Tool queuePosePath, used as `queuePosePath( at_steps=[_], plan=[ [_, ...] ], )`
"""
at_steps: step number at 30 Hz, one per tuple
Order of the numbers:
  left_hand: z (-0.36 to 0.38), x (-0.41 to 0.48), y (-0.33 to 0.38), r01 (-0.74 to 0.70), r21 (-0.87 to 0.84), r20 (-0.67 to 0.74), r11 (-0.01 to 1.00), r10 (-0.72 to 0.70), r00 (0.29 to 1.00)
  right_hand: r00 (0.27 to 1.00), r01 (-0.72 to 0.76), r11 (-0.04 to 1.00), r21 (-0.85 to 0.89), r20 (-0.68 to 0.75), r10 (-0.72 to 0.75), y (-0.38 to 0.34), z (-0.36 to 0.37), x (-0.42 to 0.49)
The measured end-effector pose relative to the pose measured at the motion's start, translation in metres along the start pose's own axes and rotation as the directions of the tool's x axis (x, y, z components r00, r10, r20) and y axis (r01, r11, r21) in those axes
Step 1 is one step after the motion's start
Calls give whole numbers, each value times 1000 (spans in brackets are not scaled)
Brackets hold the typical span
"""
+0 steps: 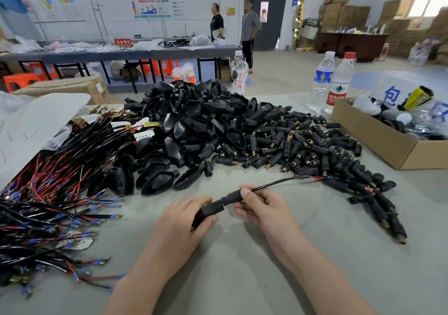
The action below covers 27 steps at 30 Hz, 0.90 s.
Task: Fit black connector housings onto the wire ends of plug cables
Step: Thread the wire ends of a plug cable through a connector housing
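Observation:
My left hand (188, 220) grips a black connector housing (208, 211) near the table's front middle. My right hand (260, 205) pinches the black neck (231, 197) of a plug cable (278, 182) right beside the housing's mouth. The cable arcs up and right, and its red and black wire ends reach the small black plugs. A big heap of black housings (191, 123) lies behind my hands. Small black plugs with brass ends (303, 145) spread to the right. Red and black wires with blue terminals (55, 205) cover the left side.
An open cardboard box (378, 135) of parts stands at the right. Three water bottles (339, 82) stand behind the heap. A white plastic sheet (31, 125) lies at the far left. Two people stand near a long table in the background.

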<state>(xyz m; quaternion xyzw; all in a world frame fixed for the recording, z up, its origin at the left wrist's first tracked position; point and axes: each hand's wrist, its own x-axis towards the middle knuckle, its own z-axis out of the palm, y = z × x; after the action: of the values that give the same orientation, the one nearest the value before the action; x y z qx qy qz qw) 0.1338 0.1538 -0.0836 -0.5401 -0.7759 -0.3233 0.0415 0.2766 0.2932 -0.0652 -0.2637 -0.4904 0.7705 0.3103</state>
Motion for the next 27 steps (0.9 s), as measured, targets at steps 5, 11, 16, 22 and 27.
queuePosePath(
  at_steps=[5, 11, 16, 22, 27],
  plan=[
    [-1, -1, 0, 18, -51, -8, 999, -18, 1000, 1000, -11, 999, 32, 12, 10, -2, 0, -2],
    [-4, -1, 6, 10, -65, -32, 998, -12, 999, 1000, -5, 999, 36, 1, 5, -3, -1, -2],
    [-3, 1, 7, -11, -61, -8, 998, 11, 1000, 1000, 7, 1000, 16, -19, -7, -3, -3, 0],
    [-4, 1, 3, -9, -126, 31, 992, 13, 999, 1000, 25, 1000, -1, -13, -25, 1, -3, 1],
    [-5, 1, 5, -22, -155, 24, 988, 26, 999, 1000, 30, 999, 45, 4, -31, -2, -4, 0]
  ],
)
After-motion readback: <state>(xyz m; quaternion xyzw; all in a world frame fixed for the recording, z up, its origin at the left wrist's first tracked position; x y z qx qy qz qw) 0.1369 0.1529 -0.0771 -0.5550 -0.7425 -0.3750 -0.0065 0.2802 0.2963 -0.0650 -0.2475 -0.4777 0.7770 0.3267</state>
